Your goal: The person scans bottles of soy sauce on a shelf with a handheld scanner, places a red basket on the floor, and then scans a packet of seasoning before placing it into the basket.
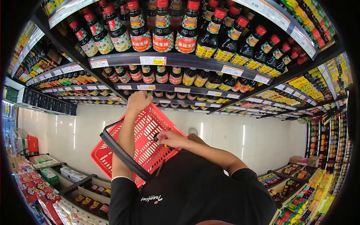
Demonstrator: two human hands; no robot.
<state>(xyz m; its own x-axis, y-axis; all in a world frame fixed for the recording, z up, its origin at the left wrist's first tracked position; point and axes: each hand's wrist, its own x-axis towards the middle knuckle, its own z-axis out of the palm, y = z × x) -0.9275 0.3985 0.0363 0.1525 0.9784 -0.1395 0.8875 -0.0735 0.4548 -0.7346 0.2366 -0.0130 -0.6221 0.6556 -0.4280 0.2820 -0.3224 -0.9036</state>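
Observation:
A red plastic basket (144, 129) hangs at my left forearm, which passes beside its black handle (122, 152). My left hand (139, 101) is closed at the basket's far rim, just below the shelf edge; its fingers are curled and what they hold, if anything, is hidden. Over the basket, my right hand (169, 139) is closed round a small dark object (156, 137), too small to identify, with a bit of orange below the fingers. Slots in the basket show the floor through them.
Ahead, shelves hold rows of red-capped dark sauce bottles (163, 33) above a price-tag rail (187, 60). Low bins with jars and boxes (71, 174) stand at left, more goods (288, 187) at right. A pale floor (225, 131) lies between. Another red basket (32, 143) is at far left.

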